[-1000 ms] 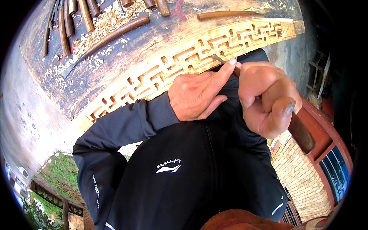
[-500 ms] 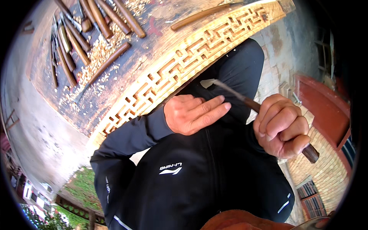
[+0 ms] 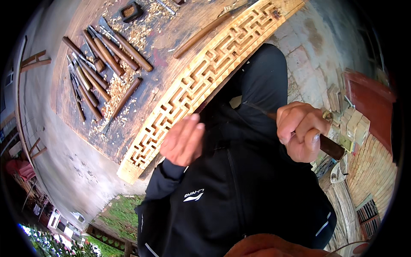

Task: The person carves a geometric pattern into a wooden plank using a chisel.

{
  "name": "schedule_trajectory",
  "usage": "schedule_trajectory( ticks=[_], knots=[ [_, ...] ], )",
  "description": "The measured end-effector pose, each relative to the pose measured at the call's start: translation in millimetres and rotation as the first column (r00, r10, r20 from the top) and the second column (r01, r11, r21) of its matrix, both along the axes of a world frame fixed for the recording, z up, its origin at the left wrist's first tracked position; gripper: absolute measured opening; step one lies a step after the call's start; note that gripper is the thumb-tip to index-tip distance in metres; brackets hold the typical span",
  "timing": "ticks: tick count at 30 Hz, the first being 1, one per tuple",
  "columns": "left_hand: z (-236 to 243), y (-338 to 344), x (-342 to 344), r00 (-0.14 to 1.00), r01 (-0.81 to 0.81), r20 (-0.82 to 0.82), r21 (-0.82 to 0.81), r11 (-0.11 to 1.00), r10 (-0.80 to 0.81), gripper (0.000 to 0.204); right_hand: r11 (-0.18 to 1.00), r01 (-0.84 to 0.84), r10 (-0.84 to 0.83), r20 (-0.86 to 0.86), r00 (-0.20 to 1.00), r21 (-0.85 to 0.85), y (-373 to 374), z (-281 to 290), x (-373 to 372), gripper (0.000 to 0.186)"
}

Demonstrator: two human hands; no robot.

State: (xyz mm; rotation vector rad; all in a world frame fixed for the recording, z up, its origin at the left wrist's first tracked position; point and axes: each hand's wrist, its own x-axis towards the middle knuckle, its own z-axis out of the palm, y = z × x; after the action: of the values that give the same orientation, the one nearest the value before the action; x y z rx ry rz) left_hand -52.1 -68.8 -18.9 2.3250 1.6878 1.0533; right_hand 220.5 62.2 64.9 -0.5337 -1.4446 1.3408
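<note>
A long, slightly curved strip of pale wood, a carved panel (image 3: 195, 92) with a cut-through geometric lattice, lies along the near edge of the workbench. My left hand (image 3: 184, 139) is over its near edge, close to the left end. The fingers look loosely stretched and somewhat blurred, with nothing visible in them; whether they touch the wood I cannot tell. To the right, above my lap, my right hand (image 3: 302, 130) is closed around a chisel (image 3: 332, 147). Its dark wooden handle sticks out behind the fist. The thin blade points left and is hard to see against my dark trousers.
On the worn workbench (image 3: 147, 100) several wooden-handled carving tools (image 3: 102, 51) lie among wood shavings (image 3: 117, 88). One long-handled tool (image 3: 203, 34) rests beside the panel. A small dark box (image 3: 130, 12) is farther back. Stacked bricks (image 3: 355, 122) stand at the right.
My left hand has moved down and left toward the panel. My right hand, still gripping the chisel, has risen slightly and turned. The view has shifted, showing more of the bench.
</note>
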Motion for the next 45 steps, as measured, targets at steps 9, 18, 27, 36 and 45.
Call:
schedule_trajectory(
  ticks=[9, 18, 27, 36, 45],
  knots=[
    [5, -8, -31, 0.923, -0.376, -0.178, -0.248, 0.893, 0.34, 0.1, 0.996, -0.092, 0.092, -0.035, 0.995, -0.001, 10, -5, 6, 0.035],
    [0, -8, -33, 0.926, -0.378, -0.095, -0.302, 0.875, 0.366, 0.113, 0.995, -0.08, 0.078, -0.039, 0.996, -0.067, 14, -11, 7, 0.027],
    [-2, 4, -20, 0.934, -0.355, -0.091, -0.332, 0.874, 0.345, 0.118, 0.991, -0.131, 0.126, -0.111, 0.986, -0.038, 23, -21, 0, 0.022],
    [-2, 55, 8, 0.96, -0.276, 0.0, -0.196, 0.941, 0.281, 0.116, 0.966, -0.251, 0.257, -0.186, 0.948, 0.058, 29, -17, 1, 0.024],
    [11, 55, 26, 0.938, 0.203, 0.267, 0.1, 0.974, -0.223, 0.054, 0.947, -0.215, 0.252, -0.136, 0.958, 0.241, 16, 1, -21, 0.052]
  ],
)
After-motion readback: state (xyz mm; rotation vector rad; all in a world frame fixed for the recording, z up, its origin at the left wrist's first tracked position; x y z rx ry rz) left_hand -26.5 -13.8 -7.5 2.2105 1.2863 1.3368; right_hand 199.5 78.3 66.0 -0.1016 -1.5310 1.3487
